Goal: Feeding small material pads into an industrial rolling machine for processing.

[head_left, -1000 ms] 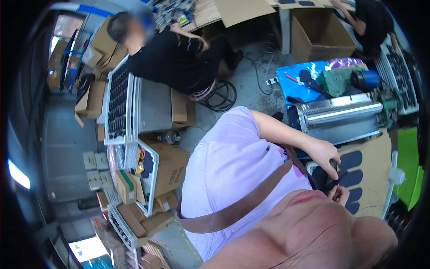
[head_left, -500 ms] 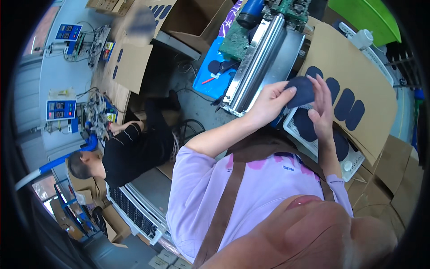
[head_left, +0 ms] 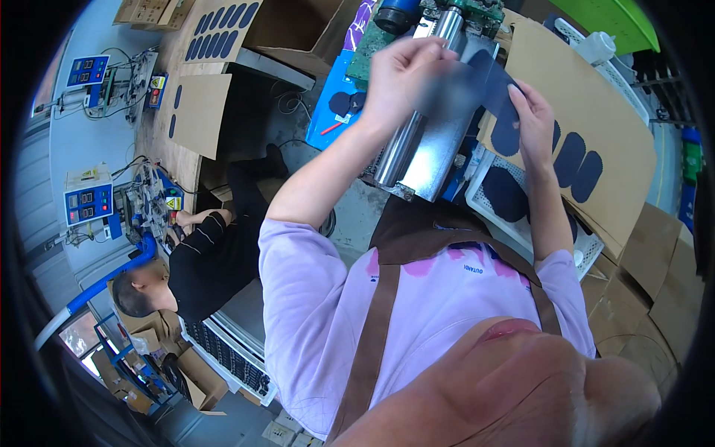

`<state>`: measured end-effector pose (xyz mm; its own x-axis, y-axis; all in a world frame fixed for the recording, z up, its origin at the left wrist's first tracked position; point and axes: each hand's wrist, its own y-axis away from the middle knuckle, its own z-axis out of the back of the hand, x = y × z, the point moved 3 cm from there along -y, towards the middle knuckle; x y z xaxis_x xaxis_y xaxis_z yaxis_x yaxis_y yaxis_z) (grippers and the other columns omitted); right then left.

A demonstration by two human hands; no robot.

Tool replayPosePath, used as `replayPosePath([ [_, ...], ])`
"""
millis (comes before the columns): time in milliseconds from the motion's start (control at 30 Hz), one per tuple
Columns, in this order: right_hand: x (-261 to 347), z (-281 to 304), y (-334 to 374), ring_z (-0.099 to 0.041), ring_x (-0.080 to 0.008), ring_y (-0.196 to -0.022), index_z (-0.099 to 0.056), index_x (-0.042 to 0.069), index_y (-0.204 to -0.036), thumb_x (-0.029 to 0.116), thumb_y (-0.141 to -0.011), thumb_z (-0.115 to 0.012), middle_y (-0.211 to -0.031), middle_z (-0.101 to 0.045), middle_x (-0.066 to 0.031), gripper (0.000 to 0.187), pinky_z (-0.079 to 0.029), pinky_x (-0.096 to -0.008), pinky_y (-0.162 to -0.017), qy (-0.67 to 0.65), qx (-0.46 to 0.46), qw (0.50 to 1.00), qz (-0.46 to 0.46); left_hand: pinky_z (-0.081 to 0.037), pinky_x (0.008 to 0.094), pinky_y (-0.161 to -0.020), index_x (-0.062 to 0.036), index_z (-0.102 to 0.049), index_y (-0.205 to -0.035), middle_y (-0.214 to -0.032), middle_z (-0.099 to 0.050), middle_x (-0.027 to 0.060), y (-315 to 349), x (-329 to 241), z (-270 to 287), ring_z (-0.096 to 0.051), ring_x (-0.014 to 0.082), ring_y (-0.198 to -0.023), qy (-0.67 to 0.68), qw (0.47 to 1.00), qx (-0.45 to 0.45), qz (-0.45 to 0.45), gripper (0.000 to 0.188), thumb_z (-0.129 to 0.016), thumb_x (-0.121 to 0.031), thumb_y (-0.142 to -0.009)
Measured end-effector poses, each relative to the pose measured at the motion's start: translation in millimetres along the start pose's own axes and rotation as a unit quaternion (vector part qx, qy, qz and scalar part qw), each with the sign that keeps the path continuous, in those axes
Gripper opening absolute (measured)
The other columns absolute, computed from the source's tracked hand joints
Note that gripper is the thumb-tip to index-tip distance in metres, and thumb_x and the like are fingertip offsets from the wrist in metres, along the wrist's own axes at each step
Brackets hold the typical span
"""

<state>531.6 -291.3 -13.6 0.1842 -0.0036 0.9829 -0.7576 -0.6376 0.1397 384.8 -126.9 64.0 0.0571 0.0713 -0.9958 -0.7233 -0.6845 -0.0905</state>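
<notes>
My left hand [head_left: 408, 78] is raised over a machine with shiny metal rollers [head_left: 406, 149], its fingers closed in a pinch. A dark, smeared patch [head_left: 450, 93] extends from it toward my right hand; whether this is a separate sheet or part of the same piece, I cannot tell. My right hand [head_left: 530, 119] grips the edge of a dark navy oval pad [head_left: 490, 78] between thumb and fingers. Just beyond that hand, several similar oval pads [head_left: 570, 158] lie in a row on a cardboard sheet [head_left: 618, 149]. More dark pieces [head_left: 506, 194] sit in a white perforated basket [head_left: 477, 195] below.
A blue tray [head_left: 319, 123] with a red pen-like item lies left of the rollers. Further left, a co-worker in black [head_left: 216, 257] sits at a wooden bench [head_left: 167, 145] with cardboard and pads. A white bottle [head_left: 596, 48] and a green bin [head_left: 614, 18] stand far right.
My left hand has moved up and left, away from the right hand, which has lowered slightly with the pad. The dark pad has shifted and now stretches into a blur between them.
</notes>
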Motion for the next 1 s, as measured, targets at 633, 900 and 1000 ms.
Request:
replayPosePath([
  [633,-20.2,-41.6,-50.7,-0.052,-0.0116,-0.059,-0.07,0.008,-0.111,0.016,-0.094,-0.065,-0.075,-0.064,0.0006,0.02,-0.043,-0.0251,-0.057,0.397,0.019,0.881,0.258,-0.052,0.0354,-0.071,-0.0038,-0.075,-0.091,-0.084,-0.067,0.0113,-63.8,90.0,63.2,-0.063,0.0262,-0.074,-0.312,0.94,0.032,-0.136,0.023,-0.054,-0.005,-0.082],
  [900,-22.2,-70.8,-51.5,-0.063,-0.0196,-0.071,-0.073,0.01,-0.103,0.016,-0.091,-0.068,-0.086,-0.071,-0.0036,0.014,-0.05,-0.0307,-0.067,0.533,0.029,0.729,0.428,-0.053,0.0433,-0.071,-0.0053,-0.077,-0.086,-0.084,-0.069,0.0173,-74.2,116.0,70.3,-0.064,0.0363,-0.073,-0.407,0.896,0.048,-0.17,0.023,-0.06,-0.018,-0.079],
  [1000,-17.3,-73.3,-38.0,-0.062,-0.0197,-0.072,-0.074,0.011,-0.105,0.013,-0.091,-0.068,-0.088,-0.069,-0.0035,0.015,-0.05,-0.0303,-0.067,0.541,0.045,0.706,0.456,-0.053,0.0431,-0.069,-0.0058,-0.077,-0.089,-0.079,-0.07,0.0152,-66.8,109.0,62.9,-0.064,0.0356,-0.069,-0.418,0.898,0.129,-0.051,0.03,-0.058,-0.028,-0.083],
])
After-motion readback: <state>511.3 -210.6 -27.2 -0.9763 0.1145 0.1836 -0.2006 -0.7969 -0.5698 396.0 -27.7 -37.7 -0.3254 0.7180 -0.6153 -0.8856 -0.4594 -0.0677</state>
